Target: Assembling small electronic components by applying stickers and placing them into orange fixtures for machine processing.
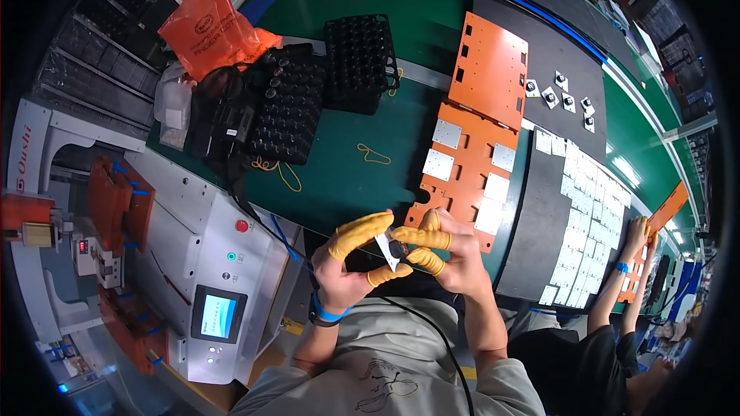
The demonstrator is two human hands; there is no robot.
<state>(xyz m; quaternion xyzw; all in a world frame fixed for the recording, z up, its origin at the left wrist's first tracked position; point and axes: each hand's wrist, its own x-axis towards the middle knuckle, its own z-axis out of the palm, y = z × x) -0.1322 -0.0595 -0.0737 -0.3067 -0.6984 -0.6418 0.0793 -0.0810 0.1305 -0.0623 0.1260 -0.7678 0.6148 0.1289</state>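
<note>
Yellow finger cots cover the fingertips of both hands. My left hand (347,262) pinches a thin silver plate (386,251) by its edges, holding it on edge near my chest. In the fingers of my right hand (453,253) is a small round black part (398,249), pressed against the plate's right face or very close to it; the fingers partly cover it. Just beyond my hands lies an orange fixture board (461,177) with several square silver plates (438,164) set on it. A second orange board (487,69) adjoins its far end.
Black trays (289,104) of round parts stand at the left, near an orange bag (216,31). Right of the boards, a dark mat (532,223) bears rows of silver plates; several plates with black parts (568,102) lie beyond. A machine (212,262) stands left; a co-worker's arms (617,277) reach in at right.
</note>
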